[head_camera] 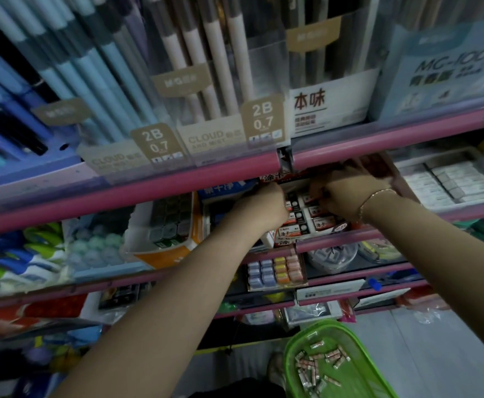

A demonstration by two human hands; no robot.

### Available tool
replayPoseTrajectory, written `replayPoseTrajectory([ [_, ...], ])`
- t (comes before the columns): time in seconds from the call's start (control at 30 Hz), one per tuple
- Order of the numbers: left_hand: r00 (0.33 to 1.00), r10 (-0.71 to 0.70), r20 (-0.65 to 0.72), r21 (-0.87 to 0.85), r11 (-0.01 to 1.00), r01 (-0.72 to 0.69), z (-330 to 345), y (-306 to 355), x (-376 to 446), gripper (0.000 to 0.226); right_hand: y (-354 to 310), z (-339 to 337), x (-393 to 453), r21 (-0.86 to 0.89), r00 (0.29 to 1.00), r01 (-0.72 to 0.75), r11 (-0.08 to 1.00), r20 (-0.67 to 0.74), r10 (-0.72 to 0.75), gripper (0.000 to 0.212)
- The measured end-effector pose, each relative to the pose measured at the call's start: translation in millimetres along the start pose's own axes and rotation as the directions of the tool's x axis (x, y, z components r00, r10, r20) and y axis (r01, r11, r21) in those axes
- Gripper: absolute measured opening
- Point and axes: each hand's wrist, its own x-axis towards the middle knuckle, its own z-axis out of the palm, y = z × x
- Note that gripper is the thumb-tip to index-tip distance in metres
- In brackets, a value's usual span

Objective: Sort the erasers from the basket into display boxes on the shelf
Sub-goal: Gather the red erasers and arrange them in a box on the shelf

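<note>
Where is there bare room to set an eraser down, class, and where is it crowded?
Free: green basket floor between its scattered erasers; grey floor right of it. Crowded: the red display box, packed in rows, with left hand and right hand in it.

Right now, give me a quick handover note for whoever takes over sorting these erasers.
Left hand and right hand: both reach into the red display box on the pink shelf, fingers curled among the erasers; the exact grip is hidden.
Display box: rows of sleeved erasers already packed in.
Green basket on the floor, below right: loose erasers remain.
Left to do: finish seating this row, then keep moving basket erasers into the boxes.
</note>
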Motion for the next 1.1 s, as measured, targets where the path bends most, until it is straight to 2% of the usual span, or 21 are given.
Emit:
replayPoseTrajectory([
  [0.17, 1.0, 0.004, -0.011, 0.004, 1.0, -0.004, 1.4, 2.3, -2.1, 0.014, 0.7, -2.1, 3.3, -0.069, 0.997, 0.05, 0.996, 0.063, -0.045, 0.031],
  [0.23, 1.0, 0.022, -0.012, -0.1, 0.995, -0.023, 0.0, -0.2, -3.6, 0.012, -1.5, -0.8, 4.2, -0.109, 0.997, 0.037, 0.993, 0.074, -0.029, 0.032],
  [0.33, 0.996, 0.008, -0.084, -0.349, 0.936, -0.037, -0.6, -9.8, -10.1, 0.023, -6.8, 0.7, 0.0, -0.149, 0.997, 0.007, 0.989, 0.082, 0.005, 0.031],
  [0.37, 0.993, -0.03, -0.118, -0.469, 0.883, -0.029, 0.5, -14.8, -12.9, 0.024, -9.3, -0.4, -2.7, -0.141, 0.998, -0.004, 0.99, 0.069, 0.014, 0.029],
  [0.4, 0.987, -0.088, -0.131, -0.618, 0.786, -0.012, 2.4, -19.3, -15.7, 0.027, -11.6, -2.1, -6.3, -0.088, 0.999, -0.024, 0.996, 0.034, 0.027, 0.028],
  [0.43, 0.981, -0.161, -0.104, -0.765, 0.643, 0.025, 4.3, -22.1, -18.5, 0.033, -14.4, -3.8, -9.8, 0.039, 0.999, -0.046, 0.998, -0.025, 0.047, 0.027],
  [0.47, 0.972, -0.232, -0.042, -0.878, 0.473, 0.074, 5.8, -22.9, -21.4, 0.04, -17.6, -4.7, -14.0, 0.263, 0.992, -0.077, 0.962, -0.074, 0.1, 0.024],
  [0.5, 0.959, -0.284, 0.014, -0.943, 0.316, 0.107, 8.4, -23.2, -22.7, 0.046, -23.0, -6.3, -19.1, 0.571, 0.98, -0.121, 0.812, -0.061, 0.188, 0.018],
  [0.53, 0.948, -0.317, 0.034, -0.973, 0.205, 0.103, 11.6, -21.9, -23.5, 0.048, -30.8, -8.9, -25.6, 0.833, 0.972, -0.167, 0.528, 0.05, 0.228, 0.013],
  [0.57, 0.941, -0.339, 0.015, -0.984, 0.161, 0.074, 14.1, -18.7, -23.9, 0.044, -39.1, -9.9, -31.3, 0.944, 0.967, -0.219, 0.248, 0.175, 0.185, 0.009],
  [0.6, 0.933, -0.36, -0.026, -0.987, 0.157, 0.033, 16.5, -15.0, -24.0, 0.035, -46.1, -7.0, -35.4, 0.962, 0.963, -0.255, 0.099, 0.244, 0.114, 0.013],
  [0.63, 0.92, -0.382, -0.084, -0.985, 0.173, -0.018, 18.9, -11.5, -23.9, 0.025, -52.4, -3.1, -38.4, 0.963, 0.963, -0.264, 0.06, 0.26, 0.064, 0.018],
  [0.7, 0.895, -0.381, -0.233, -0.955, 0.261, -0.137, 21.4, -3.8, -25.3, 0.013, -61.8, 3.3, -40.5, 0.97, 0.971, -0.233, 0.067, 0.228, 0.077, 0.023],
  [0.8, 0.89, -0.276, -0.364, -0.877, 0.423, -0.228, 24.6, 0.4, -28.9, 0.017, -58.0, 8.0, -37.5, 0.969, 0.967, -0.228, 0.097, 0.214, 0.138, 0.027],
  [0.87, 0.906, -0.25, -0.342, -0.854, 0.486, -0.189, 20.5, -2.8, -31.3, 0.019, -50.3, 6.9, -36.1, 0.964, 0.962, -0.249, 0.096, 0.234, 0.142, 0.031],
  [0.9, 0.922, -0.242, -0.304, -0.86, 0.485, -0.156, 17.4, -6.2, -31.8, 0.019, -45.9, 6.3, -34.6, 0.965, 0.958, -0.254, 0.062, 0.242, 0.156, 0.034],
  [0.97, 0.968, -0.19, -0.166, -0.886, 0.46, -0.061, 12.1, -15.7, -31.9, 0.027, -39.8, 4.5, -32.2, 0.965, 0.948, -0.248, -0.085, 0.26, 0.183, 0.041],
  [1.03, 0.999, -0.045, -0.024, -0.862, 0.507, 0.002, 8.9, -20.6, -35.4, 0.026, -37.4, 5.6, -29.0, 0.947, 0.946, -0.23, -0.225, 0.272, 0.175, 0.043],
  [1.1, 0.995, 0.102, 0.006, -0.804, 0.592, -0.056, 11.3, -20.9, -37.9, 0.018, -40.4, 8.1, -26.4, 0.941, 0.936, -0.239, -0.24, 0.289, 0.2, 0.037],
])
